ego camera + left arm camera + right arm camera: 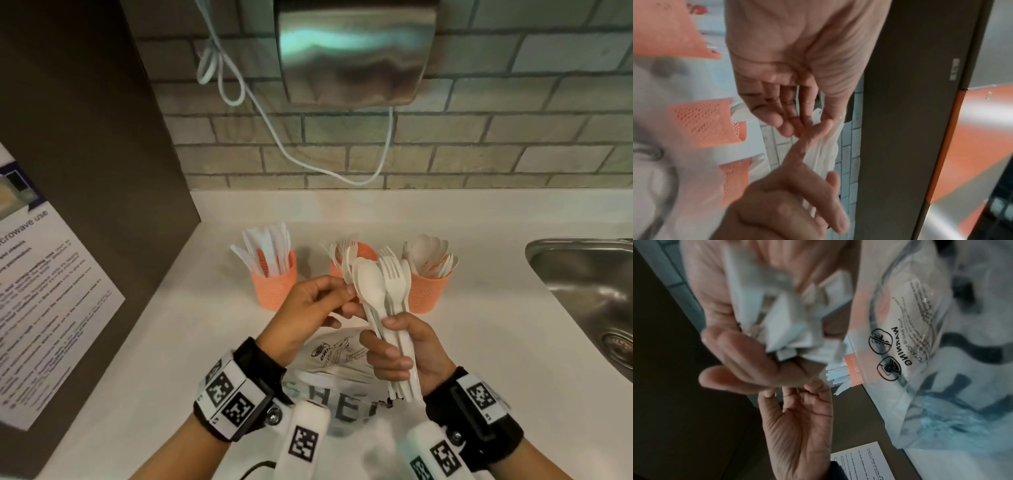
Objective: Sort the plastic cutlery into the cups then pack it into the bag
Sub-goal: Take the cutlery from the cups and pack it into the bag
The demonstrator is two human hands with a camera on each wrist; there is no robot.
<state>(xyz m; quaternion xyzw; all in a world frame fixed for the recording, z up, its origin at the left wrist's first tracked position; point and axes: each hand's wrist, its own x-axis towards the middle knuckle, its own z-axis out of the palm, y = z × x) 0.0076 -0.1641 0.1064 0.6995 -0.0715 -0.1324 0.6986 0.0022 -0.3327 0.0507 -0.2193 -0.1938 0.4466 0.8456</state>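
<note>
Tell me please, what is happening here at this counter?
A person is sorting white plastic cutlery. The right hand grips a bundle of spoons and forks by the handles, above a clear bag lying on the counter. The left hand pinches one piece at the bundle's edge, seemingly to pull it out. Behind stand three orange cups: the left cup holds knives, the middle cup forks, the right cup spoons.

A white spoon-and-fork bundle (390, 298) is held upright; an orange knife cup (274, 287), fork cup (367, 250) and spoon cup (428, 291) are ranged at 12 o'clock, the clear bag (337, 353) laid at 6 o'clock.
</note>
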